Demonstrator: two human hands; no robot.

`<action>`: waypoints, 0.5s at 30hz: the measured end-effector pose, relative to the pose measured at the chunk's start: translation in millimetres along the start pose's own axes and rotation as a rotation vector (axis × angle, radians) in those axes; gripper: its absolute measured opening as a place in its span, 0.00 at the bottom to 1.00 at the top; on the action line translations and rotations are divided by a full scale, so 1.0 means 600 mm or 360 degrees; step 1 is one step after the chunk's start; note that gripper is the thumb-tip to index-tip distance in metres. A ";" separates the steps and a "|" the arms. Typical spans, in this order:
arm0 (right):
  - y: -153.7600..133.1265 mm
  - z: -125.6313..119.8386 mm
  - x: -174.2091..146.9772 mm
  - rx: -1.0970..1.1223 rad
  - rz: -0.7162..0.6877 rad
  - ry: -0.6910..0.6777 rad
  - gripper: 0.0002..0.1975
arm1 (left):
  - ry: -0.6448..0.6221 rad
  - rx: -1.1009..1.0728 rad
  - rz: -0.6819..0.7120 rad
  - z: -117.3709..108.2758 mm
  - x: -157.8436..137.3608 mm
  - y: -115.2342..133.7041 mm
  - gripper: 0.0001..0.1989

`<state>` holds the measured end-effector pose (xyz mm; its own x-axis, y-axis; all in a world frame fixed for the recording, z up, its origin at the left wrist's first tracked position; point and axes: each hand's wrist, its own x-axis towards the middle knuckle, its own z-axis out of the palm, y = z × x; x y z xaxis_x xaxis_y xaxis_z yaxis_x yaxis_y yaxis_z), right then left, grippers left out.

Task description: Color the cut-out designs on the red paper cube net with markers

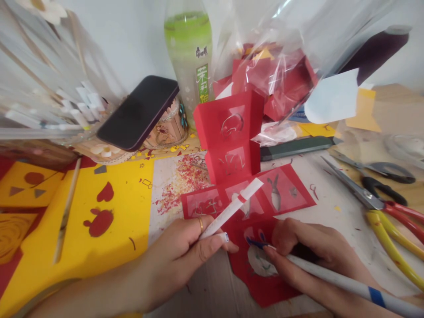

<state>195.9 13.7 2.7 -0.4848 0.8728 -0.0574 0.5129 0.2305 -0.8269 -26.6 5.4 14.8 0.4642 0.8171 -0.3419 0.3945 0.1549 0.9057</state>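
Note:
My right hand (308, 251) grips a white marker with a blue band (334, 276). Its blue tip meets the ear of a rabbit-shaped cutout (261, 260) on the lowest panel of an unfolded red paper box (261, 291). Between the thumb and fingers of my left hand (188, 251) is a white marker with a red band (232, 207), pointing up and right. A white cap with a blue end (225, 237) shows by the same thumb. Left fingertips rest at the panel's edge. Clear film covers cutouts on the other panels, one carrot-shaped (275, 194).
Scissors (371, 198) lie at right, beside a dark green cutter (294, 148). A phone (141, 110) leans on a decorated pot (168, 126), near a green drink bottle (188, 57). Yellow paper (129, 207) with red cutouts lies left; a plastic bag of red scraps (281, 75) stands behind.

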 end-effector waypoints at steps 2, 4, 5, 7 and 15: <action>0.000 -0.002 0.000 -0.0021 0.0003 -0.0014 0.12 | -0.0001 -0.0010 0.0005 0.000 0.001 0.000 0.16; 0.000 -0.003 0.000 -0.0031 -0.0008 -0.0028 0.13 | 0.0003 -0.0007 0.0008 0.000 0.000 -0.001 0.16; 0.001 -0.003 -0.001 -0.0028 -0.0016 -0.0042 0.13 | 0.0006 -0.0002 0.0007 0.000 0.000 -0.001 0.16; 0.001 -0.002 -0.001 0.0001 -0.0017 -0.0047 0.13 | 0.0007 0.0002 0.0000 0.000 -0.002 -0.001 0.16; 0.001 0.008 -0.005 0.0118 0.0017 0.0054 0.13 | 0.0003 0.0003 -0.0013 0.000 -0.001 -0.001 0.17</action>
<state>194.0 9.2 -0.3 -0.4547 0.8893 -0.0487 0.4634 0.1895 -0.8656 -26.7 4.8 14.5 0.4594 0.8170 -0.3487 0.3999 0.1603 0.9024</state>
